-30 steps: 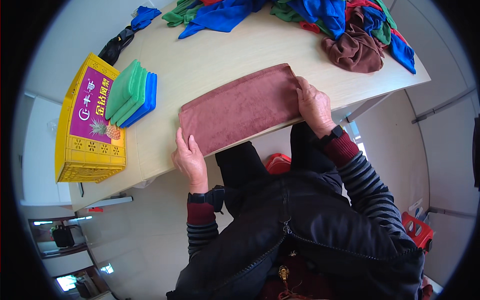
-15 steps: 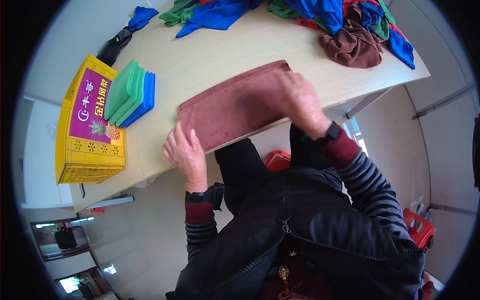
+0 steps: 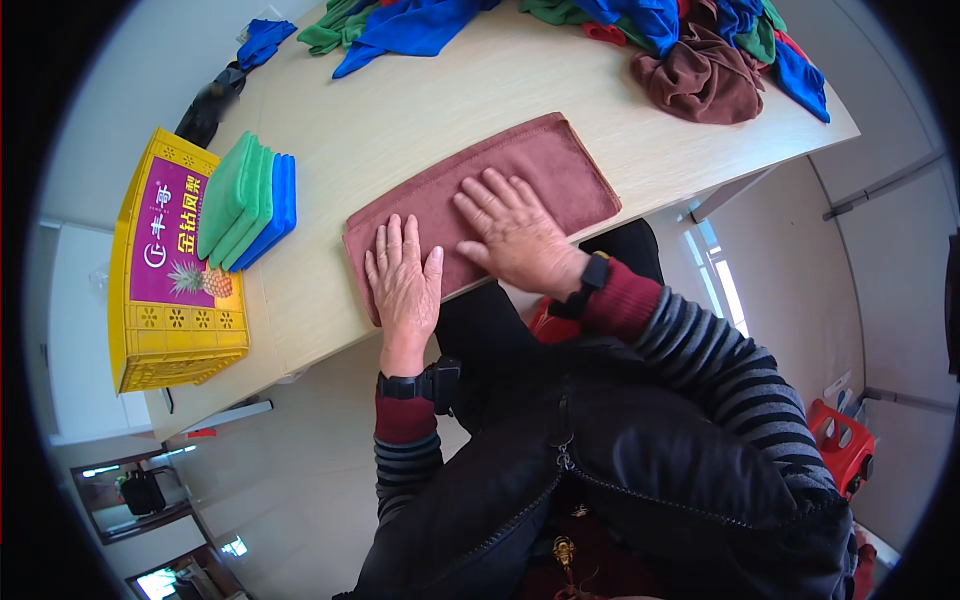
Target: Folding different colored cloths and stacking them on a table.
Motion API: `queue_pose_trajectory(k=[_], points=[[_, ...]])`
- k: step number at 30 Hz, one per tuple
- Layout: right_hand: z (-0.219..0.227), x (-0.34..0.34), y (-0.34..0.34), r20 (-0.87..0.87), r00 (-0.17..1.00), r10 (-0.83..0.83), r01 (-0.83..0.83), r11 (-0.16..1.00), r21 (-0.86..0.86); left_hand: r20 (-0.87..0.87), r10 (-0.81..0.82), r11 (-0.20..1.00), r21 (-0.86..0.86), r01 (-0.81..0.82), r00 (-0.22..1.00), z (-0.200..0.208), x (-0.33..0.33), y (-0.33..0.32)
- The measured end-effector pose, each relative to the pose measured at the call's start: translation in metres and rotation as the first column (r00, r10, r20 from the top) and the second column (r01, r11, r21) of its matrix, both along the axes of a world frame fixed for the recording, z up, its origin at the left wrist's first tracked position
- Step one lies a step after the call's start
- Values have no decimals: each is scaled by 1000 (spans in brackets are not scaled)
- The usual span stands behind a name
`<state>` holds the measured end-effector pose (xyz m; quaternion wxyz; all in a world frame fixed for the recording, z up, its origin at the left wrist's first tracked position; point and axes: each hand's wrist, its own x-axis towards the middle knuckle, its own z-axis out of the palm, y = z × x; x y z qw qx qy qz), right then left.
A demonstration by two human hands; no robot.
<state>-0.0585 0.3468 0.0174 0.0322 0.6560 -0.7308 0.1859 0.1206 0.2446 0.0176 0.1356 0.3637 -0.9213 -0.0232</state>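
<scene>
A brown towel [image 3: 560,165], folded into a long rectangle, lies along the near edge of the table [image 3: 400,120]. My left hand [image 3: 404,280] rests flat on its left end, fingers stretched out. Across the towel's middle, my right hand [image 3: 520,235] presses down with its fingers spread and palm toward the near edge. Neither hand grips anything. To the left, folded green towels [image 3: 235,200] and blue towels [image 3: 280,215] stand stacked, leaning against a yellow plastic crate [image 3: 185,345].
Loose blue cloths [image 3: 420,28] and green cloths [image 3: 335,30] lie along the far side. A crumpled brown cloth [image 3: 700,80] sits in the heap at the far right. Beyond the crate is a black object [image 3: 205,112]. A red plastic stool [image 3: 840,450] stands on the floor at right.
My right hand has moved left from the towel's right end to its middle and now lies flat. My left hand has shifted from the left corner onto the towel.
</scene>
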Motion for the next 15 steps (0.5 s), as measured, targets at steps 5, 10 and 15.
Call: queue_pose_trajectory(k=[5,10,15], points=[[-7,-53,7,-63,984,-169,170,985,15,51,29,999,31,-31,998,-4,2,-8],[-1,-80,5,-118,960,-256,259,966,14,11,111,989,100,-112,994,-1,16,-25],[0,-98,12,-44,951,-307,308,950,40,30,172,979,107,-174,985,-3,18,-36]])
